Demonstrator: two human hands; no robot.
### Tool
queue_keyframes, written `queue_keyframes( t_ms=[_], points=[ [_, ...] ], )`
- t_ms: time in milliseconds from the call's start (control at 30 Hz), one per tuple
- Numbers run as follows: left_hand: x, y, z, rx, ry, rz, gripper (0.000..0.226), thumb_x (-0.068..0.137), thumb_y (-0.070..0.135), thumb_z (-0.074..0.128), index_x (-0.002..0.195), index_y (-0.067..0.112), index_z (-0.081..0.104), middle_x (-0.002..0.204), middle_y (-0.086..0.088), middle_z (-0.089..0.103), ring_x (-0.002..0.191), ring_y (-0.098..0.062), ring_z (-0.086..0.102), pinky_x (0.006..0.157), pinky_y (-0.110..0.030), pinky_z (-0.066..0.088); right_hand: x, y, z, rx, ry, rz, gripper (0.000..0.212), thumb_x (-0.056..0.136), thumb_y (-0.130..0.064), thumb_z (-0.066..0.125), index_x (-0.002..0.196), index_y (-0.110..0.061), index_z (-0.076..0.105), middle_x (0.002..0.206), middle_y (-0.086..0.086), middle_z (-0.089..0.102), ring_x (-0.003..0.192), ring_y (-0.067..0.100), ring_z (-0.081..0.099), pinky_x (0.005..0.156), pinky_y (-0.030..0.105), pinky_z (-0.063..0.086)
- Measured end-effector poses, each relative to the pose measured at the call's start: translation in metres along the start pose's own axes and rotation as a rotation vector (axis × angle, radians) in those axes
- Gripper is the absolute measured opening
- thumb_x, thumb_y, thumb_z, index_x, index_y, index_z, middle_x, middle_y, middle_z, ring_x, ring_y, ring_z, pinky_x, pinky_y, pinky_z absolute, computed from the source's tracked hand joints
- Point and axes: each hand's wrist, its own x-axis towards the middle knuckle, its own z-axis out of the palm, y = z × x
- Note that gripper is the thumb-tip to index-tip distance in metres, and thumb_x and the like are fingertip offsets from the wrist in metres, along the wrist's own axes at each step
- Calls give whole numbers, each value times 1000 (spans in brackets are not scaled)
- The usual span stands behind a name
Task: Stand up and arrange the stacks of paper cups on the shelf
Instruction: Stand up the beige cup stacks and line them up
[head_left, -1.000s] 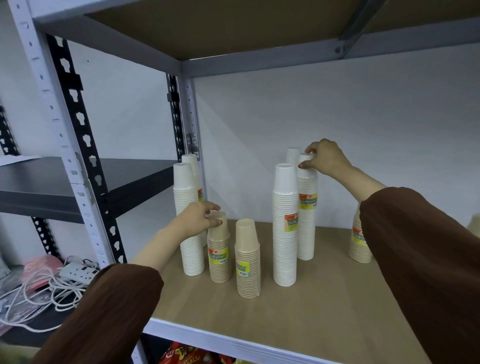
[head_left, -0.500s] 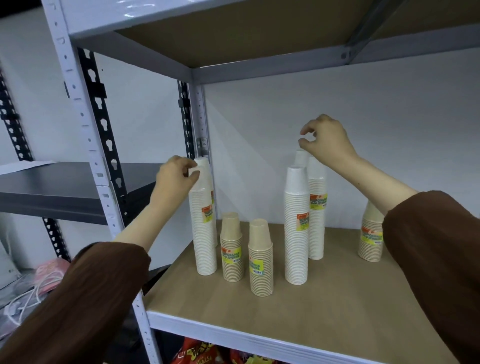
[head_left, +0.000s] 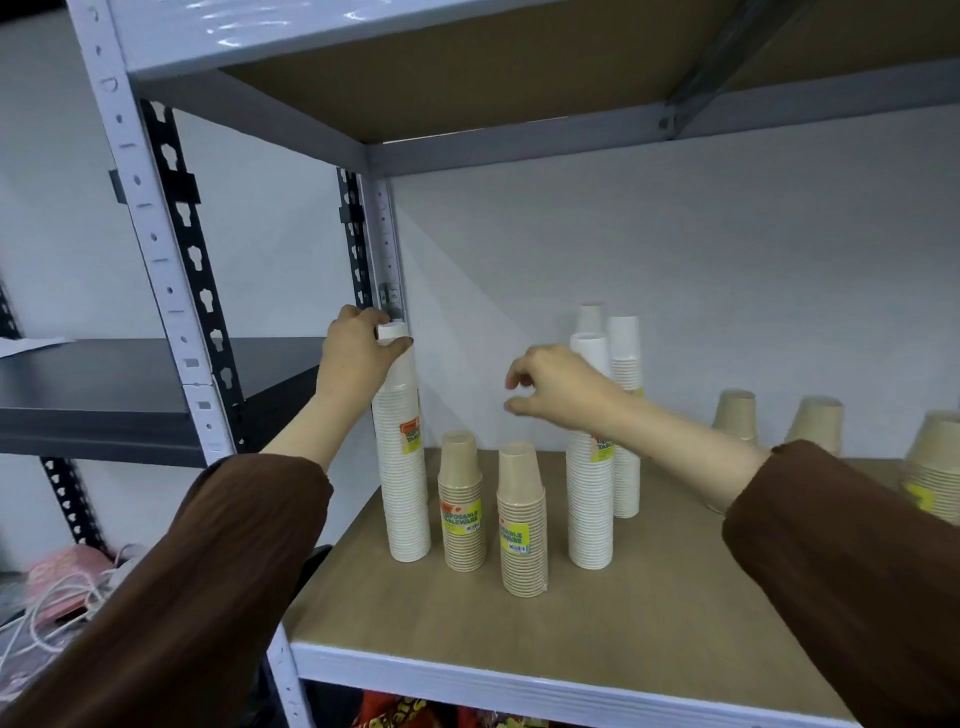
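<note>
On the wooden shelf (head_left: 649, 613) stand several upright stacks of paper cups. My left hand (head_left: 356, 353) grips the top of the tall white stack (head_left: 402, 467) at the left corner. Two short brown stacks (head_left: 461, 501) (head_left: 521, 519) stand beside it. My right hand (head_left: 553, 387) hovers above them with loosely curled fingers, holding nothing, in front of the tall white stacks (head_left: 589, 499) (head_left: 625, 415) in the middle. More brown stacks (head_left: 735, 415) (head_left: 815, 423) (head_left: 935, 462) stand at the right, partly hidden by my right sleeve.
A white upright post (head_left: 171, 291) frames the shelf at the left, with a dark shelf (head_left: 104, 384) beyond it. The shelf board above (head_left: 467, 67) hangs low over the stacks. Cables and a pink item (head_left: 62, 582) lie on the floor at the left.
My right hand left the top of the back white stacks and dropped forward and left, over the brown stacks. My left hand stays on the top of the left white stack.
</note>
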Motion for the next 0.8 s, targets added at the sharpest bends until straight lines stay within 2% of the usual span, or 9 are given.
queue_keyframes(
  t_ms=[200,333,467,567,700,800],
  points=[
    [2,-3,16,11,-46,-74,49,84,28,63,123,0,52,128,-22,44,117,-37,46,96,-43,43,-4,-3,36,-50,-262,91,53,81,-38,65,119,-2,57,123,17,58,114,29,53,89,33,45],
    [4,-9,15,24,-82,-72,43,86,23,61,121,0,54,128,-22,44,115,-37,48,97,-41,42,-3,-4,48,-86,-267,96,46,81,-33,64,111,2,61,118,19,58,107,32,57,84,34,46],
    [13,-17,0,33,-196,-27,40,84,22,64,118,3,58,127,-22,49,118,-35,49,99,-40,41,0,-2,49,-80,-255,108,41,82,-25,64,110,4,61,117,19,59,107,32,57,84,34,47],
    [18,-25,-13,19,-282,22,36,84,15,63,118,3,59,128,-20,54,117,-33,51,94,-31,40,0,1,48,-24,-256,103,38,80,-21,67,111,1,63,116,17,63,106,29,59,83,31,47],
    [22,-34,-24,27,-374,68,34,86,10,59,120,6,58,130,-17,55,119,-31,50,99,-34,38,-1,4,43,28,-269,82,35,77,-14,69,110,-5,65,115,13,64,105,24,58,72,21,37],
    [26,-38,-27,17,-416,92,34,87,6,57,121,6,58,131,-16,55,121,-30,49,99,-31,36,1,6,39,48,-300,72,36,75,-9,70,110,-6,65,115,11,65,91,16,53,57,14,35]
  ],
)
